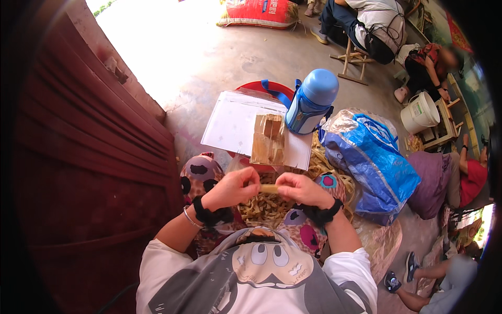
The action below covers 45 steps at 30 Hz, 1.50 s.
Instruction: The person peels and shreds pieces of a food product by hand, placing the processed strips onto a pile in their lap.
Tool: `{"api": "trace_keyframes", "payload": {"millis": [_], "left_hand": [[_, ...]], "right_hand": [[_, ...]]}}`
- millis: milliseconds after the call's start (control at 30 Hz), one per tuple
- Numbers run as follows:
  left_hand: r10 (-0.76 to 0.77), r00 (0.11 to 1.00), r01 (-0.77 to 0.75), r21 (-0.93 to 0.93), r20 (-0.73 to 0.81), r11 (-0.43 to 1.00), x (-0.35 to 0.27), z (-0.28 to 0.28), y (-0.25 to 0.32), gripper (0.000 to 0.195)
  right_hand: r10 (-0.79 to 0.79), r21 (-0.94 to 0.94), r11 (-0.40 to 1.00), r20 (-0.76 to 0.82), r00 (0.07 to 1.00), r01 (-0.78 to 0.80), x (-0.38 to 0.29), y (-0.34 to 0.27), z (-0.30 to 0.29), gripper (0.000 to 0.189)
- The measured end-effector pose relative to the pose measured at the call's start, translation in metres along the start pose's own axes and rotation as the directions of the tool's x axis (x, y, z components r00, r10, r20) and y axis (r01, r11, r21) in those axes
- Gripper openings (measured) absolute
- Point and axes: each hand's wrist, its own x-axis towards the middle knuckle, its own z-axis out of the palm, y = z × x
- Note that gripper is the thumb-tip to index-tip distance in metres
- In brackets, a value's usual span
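Between my two hands a short tan strip (pixel 269 189) is stretched level; its material is hard to tell. My left hand (pixel 235 186) pinches one end, and my right hand (pixel 300 188) pinches the other. Below the strip, a heap of tan, leaf-like pieces (pixel 262 210) lies at my lap. Just beyond my hands, a wooden block (pixel 270 139) wrapped in clear tape rests on a white board (pixel 231 121). That board lies across a red round container (pixel 251 87), whose rim shows behind it. A blue bottle with a strap (pixel 312 102) stands on the board's right side.
At right sits a large blue plastic bag (pixel 368 165), next to more tan strips (pixel 319 161). A dark red door (pixel 98 157) stands close at left. A red sack (pixel 257 13) lies on the floor ahead. Several people sit at right, near a white bucket (pixel 419 114) and wooden stools (pixel 353 59).
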Motion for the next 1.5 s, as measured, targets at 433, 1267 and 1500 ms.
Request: {"api": "trace_keyframes", "payload": {"millis": [433,1267,1500], "left_hand": [[0.22,0.901,0.012,0.53,-0.374,0.848,0.056,-0.03,-0.018,0.012],[0.601,0.686,-0.191,0.696,-0.409,0.692,-0.021,-0.02,-0.005,0.019],[-0.033,0.988,0.032,0.006,0.15,0.999,-0.038,0.021,-0.018,0.025]], "right_hand": [[-0.193,-0.399,0.914,-0.592,0.782,-0.076,0.065,0.009,-0.038,0.02],[0.061,0.419,0.901,0.137,0.989,-0.114,-0.018,-0.009,0.042,0.024],[-0.201,0.234,0.95,-0.041,0.979,0.205,-0.006,-0.011,0.05,0.032]]}}
